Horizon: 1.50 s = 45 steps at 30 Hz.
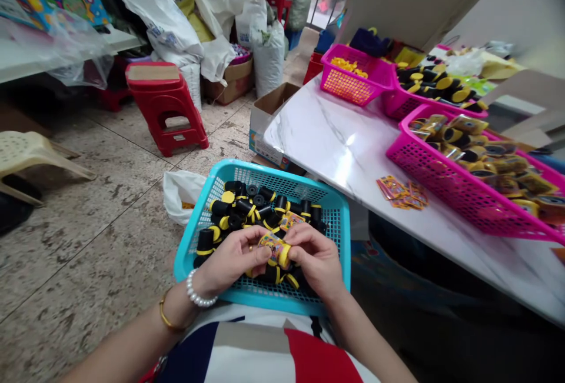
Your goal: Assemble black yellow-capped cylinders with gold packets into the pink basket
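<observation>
Both my hands meet over a turquoise plastic basket (339,206) on my lap. Between them is a small cylinder with a yellow cap (285,255) and a colourful printed wrapper (271,246) round it. My left hand (241,252) grips its wrapped side, thumb in front. My right hand (316,259) pinches it near the yellow end. Several black cylinders with yellow rims (223,209) lie jumbled in the basket below. Another printed piece (291,220) shows just behind my fingers; whether it is touched I cannot tell.
On the white marbled table (326,130) at right lie printed cards (401,190). A pink basket (459,195) of wrapped pieces, another pink basket (392,103) of black-and-yellow cylinders and one (366,92) of yellow parts stand there. Red stacked stools (165,106), a carton (269,118) and white sacks (268,56) stand beyond.
</observation>
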Each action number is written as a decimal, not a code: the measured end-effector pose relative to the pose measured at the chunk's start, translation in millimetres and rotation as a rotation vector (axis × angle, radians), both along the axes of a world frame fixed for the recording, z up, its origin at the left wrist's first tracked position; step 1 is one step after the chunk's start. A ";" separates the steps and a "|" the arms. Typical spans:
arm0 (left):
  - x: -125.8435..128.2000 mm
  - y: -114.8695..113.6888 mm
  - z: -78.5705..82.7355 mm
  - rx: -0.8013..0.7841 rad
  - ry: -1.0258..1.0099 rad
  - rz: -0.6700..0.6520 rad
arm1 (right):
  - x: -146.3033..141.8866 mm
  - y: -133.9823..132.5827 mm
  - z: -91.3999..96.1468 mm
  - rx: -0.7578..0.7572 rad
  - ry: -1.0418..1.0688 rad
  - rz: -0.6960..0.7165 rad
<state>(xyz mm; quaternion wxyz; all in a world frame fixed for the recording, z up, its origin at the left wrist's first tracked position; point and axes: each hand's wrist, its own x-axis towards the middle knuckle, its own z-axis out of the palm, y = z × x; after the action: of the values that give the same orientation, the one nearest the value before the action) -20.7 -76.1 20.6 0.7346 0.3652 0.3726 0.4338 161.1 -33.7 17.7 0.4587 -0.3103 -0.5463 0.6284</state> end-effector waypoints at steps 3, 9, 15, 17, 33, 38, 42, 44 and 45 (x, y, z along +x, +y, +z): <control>-0.6 1.2 0.7 -0.012 0.014 0.022 | -0.6 -0.2 2.9 0.094 -0.083 0.066; 0.9 2.2 2.3 -0.079 0.048 -0.006 | 0.2 -4.8 0.0 0.062 -0.054 0.040; 4.8 2.9 17.7 -0.085 0.103 0.106 | 3.4 -19.1 8.8 0.376 -0.415 -0.120; 8.6 0.3 25.2 -0.035 0.087 0.099 | 3.3 -27.0 14.3 0.455 -0.448 -0.180; 14.0 -4.2 71.8 0.331 0.258 -0.110 | 14.3 -53.4 50.0 0.267 -0.211 -0.316; 19.8 -9.6 85.9 0.547 0.361 -0.019 | 6.9 -55.7 61.0 0.008 -0.036 -0.281; 16.6 5.3 89.2 0.476 0.403 -0.092 | 4.6 -37.3 64.0 -0.138 0.055 -0.114; 16.7 14.1 84.0 0.395 0.388 -0.129 | 8.4 -28.0 58.4 -0.075 0.042 -0.143; 17.5 16.9 80.3 0.354 0.374 -0.128 | 10.5 -25.0 54.3 -0.017 0.036 -0.176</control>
<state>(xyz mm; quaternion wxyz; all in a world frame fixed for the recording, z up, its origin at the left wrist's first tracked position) -3.2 -59.2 100.9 0.6036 0.5847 0.3964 0.3697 171.6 -58.7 72.0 0.5190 -0.3498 -0.5033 0.5957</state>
